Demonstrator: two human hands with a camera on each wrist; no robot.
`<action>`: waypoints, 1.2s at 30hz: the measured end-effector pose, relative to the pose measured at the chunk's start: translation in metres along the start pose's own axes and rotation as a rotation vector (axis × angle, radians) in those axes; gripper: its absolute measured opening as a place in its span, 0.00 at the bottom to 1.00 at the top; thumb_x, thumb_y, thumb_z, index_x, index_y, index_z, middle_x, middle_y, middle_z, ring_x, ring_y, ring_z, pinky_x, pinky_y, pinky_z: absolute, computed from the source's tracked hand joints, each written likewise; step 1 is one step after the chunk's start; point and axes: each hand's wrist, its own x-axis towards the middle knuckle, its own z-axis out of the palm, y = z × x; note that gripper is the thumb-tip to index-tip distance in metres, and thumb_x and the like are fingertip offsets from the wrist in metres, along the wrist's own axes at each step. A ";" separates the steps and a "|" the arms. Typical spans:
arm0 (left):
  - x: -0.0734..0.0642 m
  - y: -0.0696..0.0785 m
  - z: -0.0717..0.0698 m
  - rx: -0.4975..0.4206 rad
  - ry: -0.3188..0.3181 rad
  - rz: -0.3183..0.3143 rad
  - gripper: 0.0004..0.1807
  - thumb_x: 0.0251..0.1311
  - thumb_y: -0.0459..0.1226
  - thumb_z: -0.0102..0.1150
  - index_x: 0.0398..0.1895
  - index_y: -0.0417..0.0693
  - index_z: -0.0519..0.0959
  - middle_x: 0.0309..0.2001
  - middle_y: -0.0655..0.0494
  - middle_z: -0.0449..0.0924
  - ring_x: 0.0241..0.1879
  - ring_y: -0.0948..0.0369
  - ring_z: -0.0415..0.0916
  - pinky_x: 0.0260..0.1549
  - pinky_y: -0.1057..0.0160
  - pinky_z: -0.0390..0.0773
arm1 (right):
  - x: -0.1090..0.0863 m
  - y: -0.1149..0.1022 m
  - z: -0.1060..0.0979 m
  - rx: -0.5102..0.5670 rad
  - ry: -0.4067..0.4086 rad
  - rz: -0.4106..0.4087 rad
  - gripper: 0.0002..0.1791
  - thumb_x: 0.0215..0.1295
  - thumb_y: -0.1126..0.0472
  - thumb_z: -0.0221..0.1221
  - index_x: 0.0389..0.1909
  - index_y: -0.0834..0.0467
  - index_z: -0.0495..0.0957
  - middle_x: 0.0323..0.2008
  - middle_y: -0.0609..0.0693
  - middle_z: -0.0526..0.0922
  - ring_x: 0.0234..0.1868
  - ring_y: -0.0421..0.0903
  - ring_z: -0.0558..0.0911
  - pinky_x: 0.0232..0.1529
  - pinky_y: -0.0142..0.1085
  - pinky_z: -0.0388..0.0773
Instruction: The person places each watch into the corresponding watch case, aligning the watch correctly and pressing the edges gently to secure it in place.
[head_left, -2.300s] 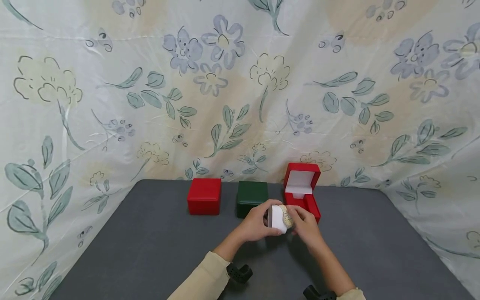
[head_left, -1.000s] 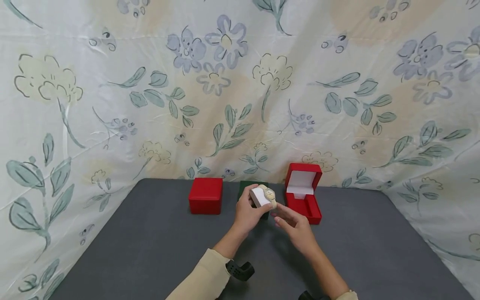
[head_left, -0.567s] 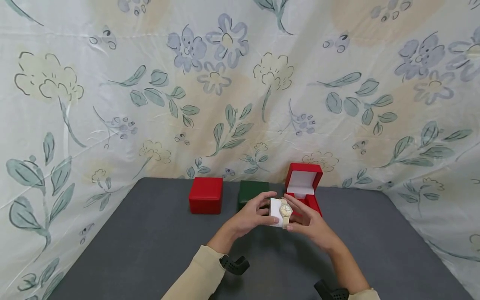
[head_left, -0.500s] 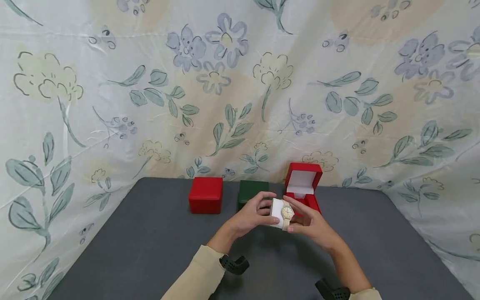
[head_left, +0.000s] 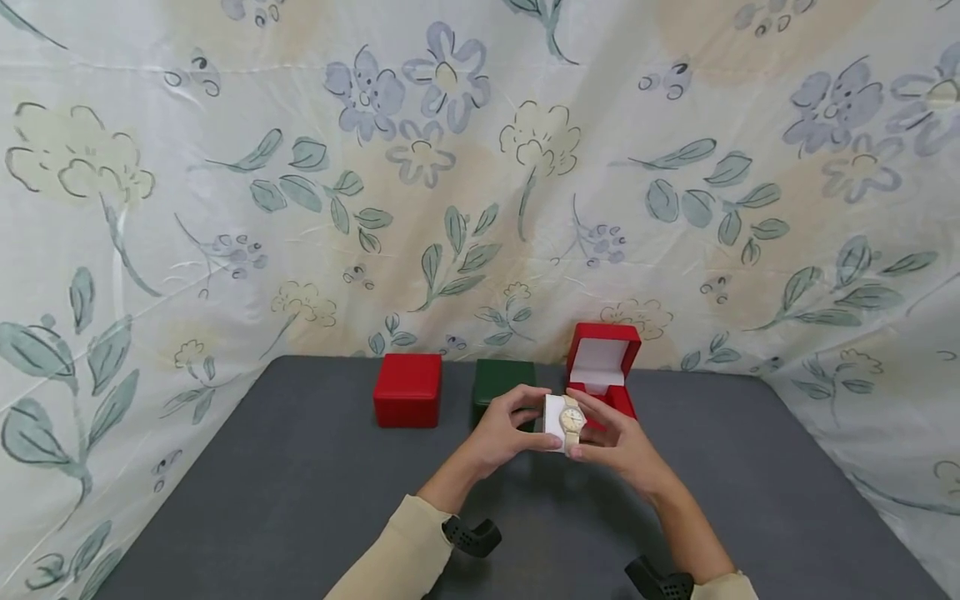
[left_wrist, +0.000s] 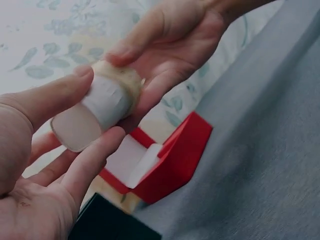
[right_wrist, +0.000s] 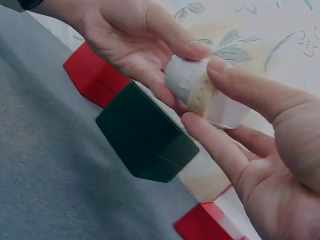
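Observation:
A watch (head_left: 572,420) with a cream strap and pale round dial is wrapped around a white watch cushion (head_left: 553,413), its dial facing the head camera. My left hand (head_left: 501,432) holds the cushion's left end between thumb and fingers. From the other side, my right hand (head_left: 624,443) grips the watch end, thumb and fingertips at the strap (right_wrist: 201,95). Both hands hold it raised above the table. The left wrist view shows the cushion's flat pale end (left_wrist: 77,127). Behind my right hand stands an open red watch box (head_left: 600,354) with a white-lined lid, partly hidden.
A closed red box (head_left: 408,390) stands at the back left of the dark grey table (head_left: 322,500). Between the red boxes is a closed dark green box (head_left: 504,379), partly behind my left hand. A floral cloth (head_left: 450,183) hangs behind the table.
The watch and cushion have turned until the dial faces the head camera. My right hand lowered away, then came back to grip the watch side. In the last half second little has moved.

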 end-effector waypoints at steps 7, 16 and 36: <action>0.000 -0.003 0.007 0.035 -0.001 -0.008 0.33 0.49 0.35 0.73 0.60 0.56 0.71 0.60 0.57 0.72 0.62 0.54 0.72 0.53 0.56 0.80 | 0.000 -0.001 0.002 -0.018 -0.004 0.018 0.41 0.58 0.63 0.66 0.72 0.51 0.60 0.67 0.57 0.64 0.55 0.57 0.75 0.47 0.38 0.83; -0.001 -0.011 0.011 0.071 -0.025 -0.010 0.32 0.51 0.36 0.72 0.61 0.56 0.72 0.61 0.56 0.72 0.61 0.53 0.73 0.54 0.56 0.79 | -0.002 0.000 -0.001 -0.075 -0.073 0.034 0.41 0.57 0.61 0.66 0.72 0.46 0.60 0.70 0.56 0.63 0.62 0.58 0.66 0.48 0.38 0.82; 0.006 0.000 0.021 0.315 -0.057 -0.017 0.42 0.54 0.34 0.69 0.72 0.52 0.60 0.68 0.52 0.64 0.67 0.51 0.68 0.49 0.61 0.81 | -0.005 -0.003 -0.018 -0.095 0.022 0.092 0.41 0.56 0.60 0.67 0.70 0.55 0.60 0.63 0.62 0.66 0.44 0.53 0.82 0.44 0.37 0.82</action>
